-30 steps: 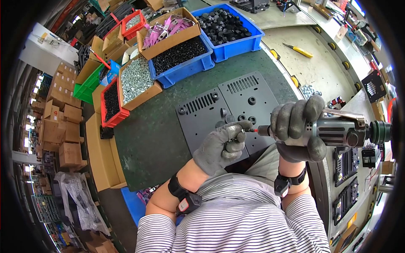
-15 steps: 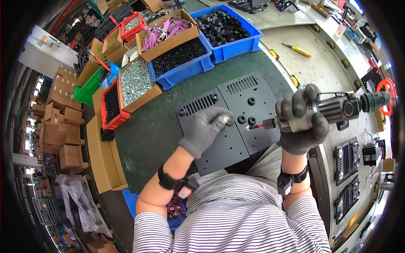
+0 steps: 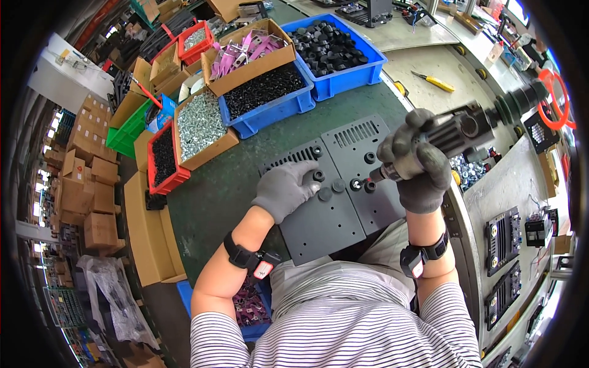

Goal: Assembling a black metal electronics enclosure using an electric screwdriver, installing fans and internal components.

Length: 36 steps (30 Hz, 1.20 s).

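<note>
Two dark grey metal plates point(image 3: 325, 221) with vent slots lie side by side on the green mat. My left hand point(image 3: 285, 190), in a grey glove, rests flat on the left plate with its fingertips at a black round foot point(image 3: 319, 176). My right hand point(image 3: 414, 165), also gloved, grips a black electric screwdriver point(image 3: 460, 132). Its bit tip points down at a black foot point(image 3: 370, 186) on the right plate. Other black feet point(image 3: 338, 184) sit on the plates near the seam.
Behind the plates stand a blue bin of black parts point(image 3: 334, 49), a blue bin of small black screws point(image 3: 264, 92), a cardboard box of silver screws point(image 3: 199, 126), a box of pink pieces point(image 3: 245, 49) and a red bin point(image 3: 162, 156). A yellow-handled tool point(image 3: 434, 81) lies at the right.
My left hand moved from the screwdriver tip down onto the left plate. My right hand swung the screwdriver toward the plates, its bit now at a foot.
</note>
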### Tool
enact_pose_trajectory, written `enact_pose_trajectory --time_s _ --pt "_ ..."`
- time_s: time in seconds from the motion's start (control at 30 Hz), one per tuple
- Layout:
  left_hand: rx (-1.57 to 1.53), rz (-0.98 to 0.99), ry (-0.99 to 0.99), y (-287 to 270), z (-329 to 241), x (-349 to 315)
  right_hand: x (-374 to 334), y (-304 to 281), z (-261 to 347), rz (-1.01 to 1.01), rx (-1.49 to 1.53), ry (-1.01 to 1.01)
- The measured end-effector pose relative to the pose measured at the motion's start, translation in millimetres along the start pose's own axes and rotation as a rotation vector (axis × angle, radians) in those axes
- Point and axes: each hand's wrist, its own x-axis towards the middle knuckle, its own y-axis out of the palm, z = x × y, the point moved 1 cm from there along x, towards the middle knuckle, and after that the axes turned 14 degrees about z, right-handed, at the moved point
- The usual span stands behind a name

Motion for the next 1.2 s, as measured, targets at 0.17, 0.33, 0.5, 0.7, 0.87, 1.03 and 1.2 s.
enact_pose_trajectory --time_s 0.17,0.33,0.5,0.7,0.87,1.03,1.2 --pt "0.018 -0.144 0.122 -7 -6 18 28 -1 -15 -0.012 -0.210 0.080" --pt "0.117 -0.031 0.017 -23 -16 51 64 -6 -40 -0.075 -0.404 0.203" --pt "0.113 -0.009 -0.022 -16 -21 66 81 -8 -72 -0.042 -0.464 0.254" --pt "0.096 -0.028 -0.034 -11 -15 71 83 -14 -98 0.028 -0.421 0.491" --pt "0.097 -0.056 -0.015 -8 -13 73 86 -16 -98 0.058 -0.390 0.499" --pt "0.162 -0.032 -0.067 -9 -16 73 87 -17 -102 0.126 -0.396 0.497" --pt "0.256 -0.038 -0.045 -11 -23 69 96 -14 -102 0.151 -0.368 0.522"
